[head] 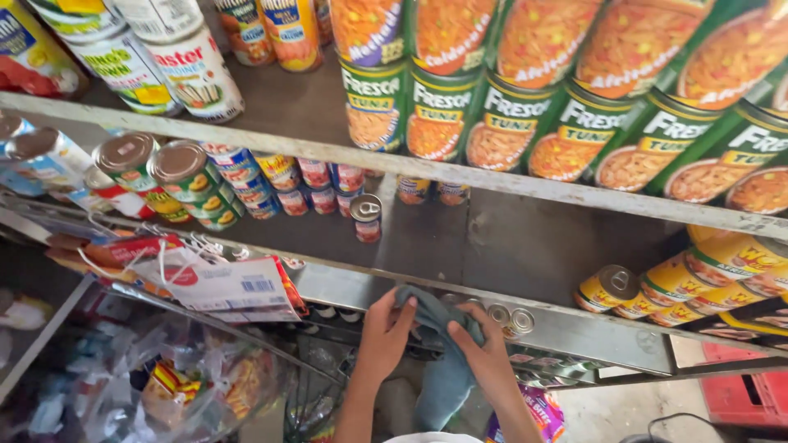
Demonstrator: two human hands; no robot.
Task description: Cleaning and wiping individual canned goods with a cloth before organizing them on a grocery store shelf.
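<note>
Grey metal shelves (509, 246) carry tins; near their front edge, left hand (383, 328) and right hand (484, 349) both grip a crumpled blue-grey cloth (439, 361), fingers closed.

Green cans (509, 123) stacked on upper shelf (509, 176). Yellow cans (681, 279) lying at right. One small can (366, 217) upright, mid-shelf. Hanging packets (222, 283) at left. Red crate (751, 394) on floor.
</note>
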